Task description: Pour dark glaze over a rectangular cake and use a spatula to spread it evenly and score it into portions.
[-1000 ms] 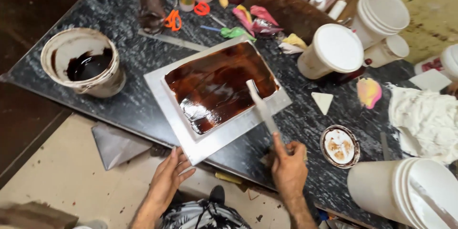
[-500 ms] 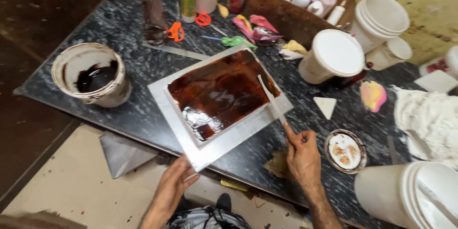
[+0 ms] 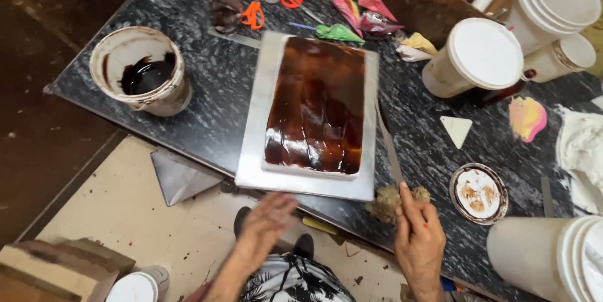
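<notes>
From the head camera, the chocolate-glazed cake [image 3: 319, 106] sat on its silver cake board [image 3: 259, 151], whose near end overhung the counter's [image 3: 207, 98] front edge. The left hand [image 3: 267, 223] hovered just below that end, fingers spread and blurred, holding nothing. The right hand [image 3: 418, 239] pinched the handle of a long palette knife [image 3: 388, 145], its blade lying along the board's right side. A nudge from below could have tipped the overhanging board, and the wet glaze could have smeared had the blade swung inward. The glaze bucket [image 3: 141, 76] stood near the left edge.
</notes>
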